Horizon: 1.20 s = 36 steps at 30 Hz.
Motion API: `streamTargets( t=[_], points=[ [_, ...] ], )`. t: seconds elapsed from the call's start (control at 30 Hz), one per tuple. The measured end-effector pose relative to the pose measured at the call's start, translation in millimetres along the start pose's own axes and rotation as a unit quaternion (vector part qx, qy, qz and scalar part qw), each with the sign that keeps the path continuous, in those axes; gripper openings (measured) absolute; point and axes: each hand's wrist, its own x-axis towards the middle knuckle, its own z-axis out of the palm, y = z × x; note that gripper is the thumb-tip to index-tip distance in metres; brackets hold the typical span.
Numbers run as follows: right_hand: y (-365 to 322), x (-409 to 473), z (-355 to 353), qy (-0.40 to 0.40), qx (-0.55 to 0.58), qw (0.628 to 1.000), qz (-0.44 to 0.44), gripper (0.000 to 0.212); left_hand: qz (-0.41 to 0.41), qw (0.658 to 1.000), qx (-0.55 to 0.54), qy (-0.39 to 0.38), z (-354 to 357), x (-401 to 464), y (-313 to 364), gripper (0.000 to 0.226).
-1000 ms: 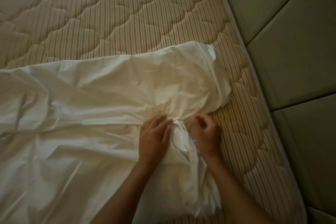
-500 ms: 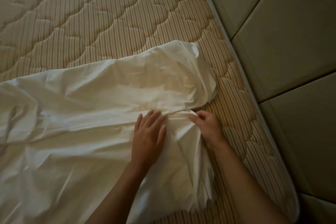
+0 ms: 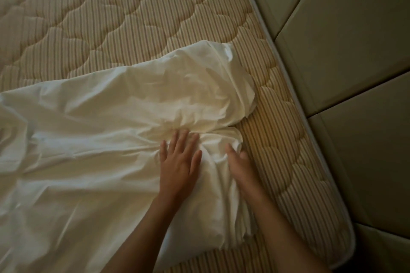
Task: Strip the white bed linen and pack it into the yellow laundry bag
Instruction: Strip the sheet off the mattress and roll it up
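The white bed sheet (image 3: 95,135) lies crumpled and half pulled back across the lower left of the bare striped quilted mattress (image 3: 137,20). My left hand (image 3: 178,165) rests flat on the sheet with its fingers spread and straight. My right hand (image 3: 240,170) lies just to its right on the sheet's bunched edge, fingers extended and slightly blurred, holding nothing. The yellow laundry bag is not in view.
A padded beige headboard (image 3: 346,51) in large panels runs along the mattress's right edge. The mattress's rounded corner (image 3: 346,235) sits at the lower right. Bare mattress fills the upper left.
Both hands let go of the pinched fold of sheet and opened out. The left now lies flat on the sheet, the right beside it. The view shifted slightly.
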Motion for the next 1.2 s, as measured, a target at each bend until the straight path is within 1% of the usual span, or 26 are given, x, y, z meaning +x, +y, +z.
streamTargets(
  t=[0.07, 0.1, 0.17, 0.23, 0.27, 0.33, 0.4, 0.47, 0.57, 0.63, 0.67, 0.73, 0.77, 0.8, 0.87, 0.9, 0.93, 1.0, 1.07, 1.1, 1.13, 1.2],
  points=[
    [7.7, 1.3, 9.5, 0.031, 0.045, 0.998, -0.022, 0.022, 0.024, 1.0, -0.02, 0.004, -0.4, -1.9, 5.9, 0.069],
    [8.2, 3.3, 8.4, 0.064, 0.058, 0.995, -0.045, 0.022, 0.036, 0.999, -0.02, 0.005, -0.7, -2.4, 8.3, 0.068],
    [2.4, 6.4, -6.1, 0.116, 0.025, 0.986, -0.115, 0.027, 0.05, 0.999, -0.006, 0.006, -2.0, -1.5, 12.5, 0.066],
    [-4.4, 7.0, -25.2, 0.145, -0.038, 0.97, -0.193, 0.032, 0.036, 0.999, 0.017, 0.006, -4.5, 1.3, 15.3, 0.068],
    [-8.3, 6.5, -34.1, 0.159, -0.057, 0.961, -0.221, 0.036, 0.022, 0.999, 0.028, 0.004, -5.8, 4.0, 15.7, 0.068],
    [-12.9, 8.1, -47.8, 0.171, -0.061, 0.95, -0.253, 0.041, -0.003, 0.998, 0.058, -0.001, -8.0, 9.5, 15.4, 0.064],
    [-10.9, 14.6, -56.6, 0.186, -0.074, 0.946, -0.255, 0.043, -0.014, 0.996, 0.087, -0.011, -8.1, 14.0, 15.6, 0.062],
    [1.1, 28.1, -62.0, 0.178, -0.091, 0.955, -0.217, 0.038, -0.032, 0.994, 0.103, -0.031, -3.8, 14.6, 15.2, 0.065],
    [20.4, 40.5, -68.5, 0.104, -0.07, 0.986, -0.114, 0.031, -0.057, 0.988, 0.132, -0.058, 5.5, 11.0, 18.8, 0.07],
    [27.9, 35.1, -74.0, 0.082, -0.039, 0.99, -0.108, 0.025, -0.056, 0.99, 0.115, -0.055, 9.2, 6.3, 27.7, 0.07],
    [31.1, 28.2, -76.8, 0.08, -0.024, 0.991, -0.109, 0.031, -0.041, 0.993, 0.095, -0.048, 9.8, 2.5, 35.0, 0.069],
    [43.2, 9.2, -80.3, 0.072, -0.021, 0.992, -0.099, 0.051, 0.011, 0.998, 0.056, -0.038, 11.1, -10.1, 52.6, 0.066],
    [51.0, -2.3, -80.7, 0.08, -0.038, 0.991, -0.099, 0.055, 0.032, 0.998, 0.039, -0.035, 12.1, -17.1, 61.1, 0.066],
    [57.8, -14.0, -81.0, 0.108, -0.066, 0.985, -0.113, 0.053, 0.046, 0.998, 0.022, -0.036, 13.1, -23.4, 68.4, 0.067],
    [71.3, -31.5, -84.6, 0.192, -0.127, 0.958, -0.173, 0.037, 0.058, 0.997, -0.011, -0.049, 16.7, -34.1, 76.9, 0.065],
    [76.7, -39.6, -85.7, 0.199, -0.128, 0.95, -0.203, 0.032, 0.059, 0.996, -0.022, -0.058, 20.1, -39.1, 77.8, 0.064],
    [82.1, -47.5, -85.3, 0.176, -0.104, 0.954, -0.218, 0.033, 0.06, 0.996, -0.025, -0.069, 23.2, -43.6, 76.7, 0.063],
    [95.0, -58.4, -78.9, 0.091, -0.052, 0.972, -0.21, 0.042, 0.061, 0.993, -0.022, -0.094, 30.4, -51.1, 69.9, 0.06],
    [108.0, -62.2, -69.5, 0.027, -0.064, 0.979, -0.19, 0.037, 0.056, 0.99, -0.045, -0.124, 35.2, -54.4, 60.6, 0.059],
    [112.2, -61.3, -66.4, 0.001, -0.053, 0.983, -0.174, 0.034, 0.052, 0.987, -0.068, -0.136, 35.6, -53.5, 56.4, 0.059],
    [116.2, -60.6, -64.2, -0.01, -0.014, 0.989, -0.149, 0.033, 0.044, 0.984, -0.098, -0.144, 34.7, -52.3, 52.9, 0.058],
    [115.7, -63.2, -65.1, 0.002, 0.087, 0.991, -0.103, 0.031, 0.023, 0.978, -0.148, -0.148, 29.5, -48.3, 50.7, 0.056]
  ],
)
